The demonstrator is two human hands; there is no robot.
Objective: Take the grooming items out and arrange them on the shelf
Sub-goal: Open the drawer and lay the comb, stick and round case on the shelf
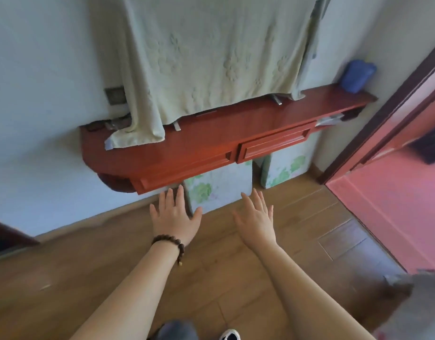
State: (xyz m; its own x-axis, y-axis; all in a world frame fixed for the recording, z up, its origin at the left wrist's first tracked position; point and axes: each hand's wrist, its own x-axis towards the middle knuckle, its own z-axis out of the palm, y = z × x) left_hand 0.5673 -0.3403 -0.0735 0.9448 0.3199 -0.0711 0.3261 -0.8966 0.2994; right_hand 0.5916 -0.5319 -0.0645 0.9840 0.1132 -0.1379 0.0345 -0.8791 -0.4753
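Observation:
A red wooden wall shelf (206,141) runs across the middle of the view, with two drawers in its front: a left one (184,173) and a right one (275,146). My left hand (174,214), with a bead bracelet at the wrist, is stretched out flat just below the left drawer, holding nothing. My right hand (257,217) is also spread flat, palm down, below the shelf and apart from it. No grooming items are plainly visible; some small dark things (108,123) lie at the shelf's left back corner, partly hidden by cloth.
A pale green cloth (199,57) hangs over something standing on the shelf. A blue object (357,74) stands at the shelf's right end. Two floral boxes (219,190) sit on the wooden floor under the shelf. A doorway with pink floor (395,192) opens on the right.

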